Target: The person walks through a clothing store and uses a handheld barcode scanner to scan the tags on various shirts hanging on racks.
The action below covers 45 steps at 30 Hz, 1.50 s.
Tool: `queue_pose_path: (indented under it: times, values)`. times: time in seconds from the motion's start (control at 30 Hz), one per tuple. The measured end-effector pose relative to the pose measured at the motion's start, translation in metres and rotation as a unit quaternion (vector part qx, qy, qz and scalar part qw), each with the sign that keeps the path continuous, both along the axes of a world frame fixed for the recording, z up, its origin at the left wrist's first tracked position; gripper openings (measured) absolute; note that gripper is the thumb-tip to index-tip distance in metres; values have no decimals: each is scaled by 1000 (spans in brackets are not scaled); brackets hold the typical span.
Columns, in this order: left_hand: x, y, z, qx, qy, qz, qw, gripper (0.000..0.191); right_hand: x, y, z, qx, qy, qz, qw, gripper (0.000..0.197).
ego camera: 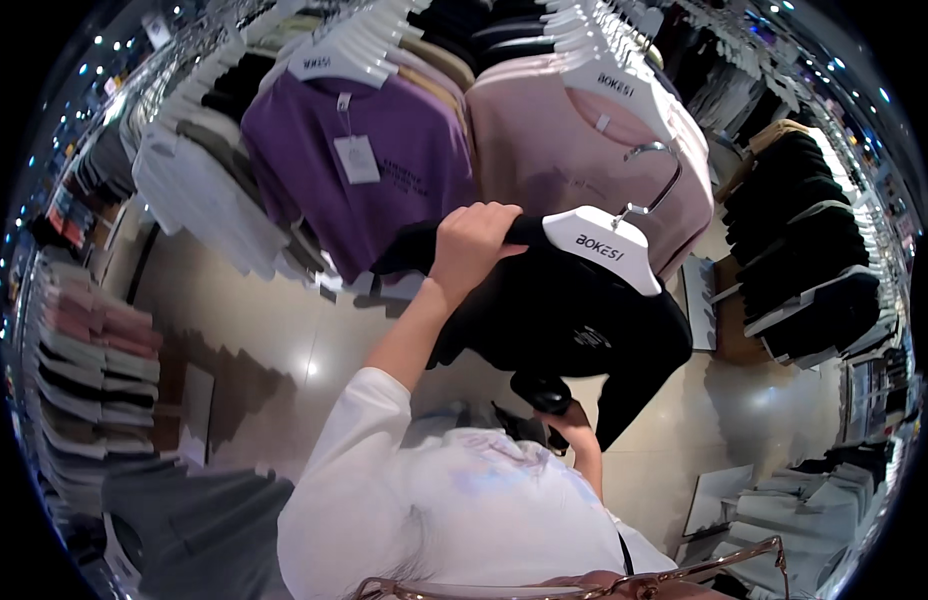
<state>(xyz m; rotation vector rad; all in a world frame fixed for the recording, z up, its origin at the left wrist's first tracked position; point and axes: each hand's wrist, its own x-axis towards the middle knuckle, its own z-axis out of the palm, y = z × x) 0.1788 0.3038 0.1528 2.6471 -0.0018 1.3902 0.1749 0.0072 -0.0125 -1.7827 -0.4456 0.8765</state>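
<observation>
A black long-sleeved top (539, 315) hangs on a white hanger (602, 244) with a metal hook, in front of me. My left hand (479, 236) grips the top's shoulder, left of the hanger, with the fingers over the cloth. Lower down, my right hand (569, 424) is closed around a dark handheld object (540, 393), perhaps a garment steamer; its exact kind is not clear. That object is just below the top's hem. Behind the black top hang a purple sweatshirt (366, 157) with a paper tag and a pink sweatshirt (591, 165), both on white hangers.
Racks of clothes stand all round: light garments (201, 195) at the left, black garments (798, 240) at the right, folded-looking rows (96, 360) at the far left and grey clothing (201, 525) at the lower left. A shiny tiled floor (284, 360) lies between them.
</observation>
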Motion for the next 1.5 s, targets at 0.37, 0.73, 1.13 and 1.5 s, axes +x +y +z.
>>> queue_pose_path:
  times: [0.37, 0.73, 1.13, 1.5]
  values:
    - [125, 43, 46, -82, -3, -16, 997, 33, 59, 23, -14, -38, -66, -49, 996, 53]
    - [161, 51, 50, -76, -1, 26, 997, 35, 192, 54, 16, 6, -48, 78, 996, 41]
    - [122, 14, -93, -156, -164, 170, 959, 31, 220, 109, 32, -84, 48, 260, 961, 56]
    - [-124, -118, -434, -757, 377, 184, 501, 35, 233, 128, -45, -211, -50, 391, 895, 45]
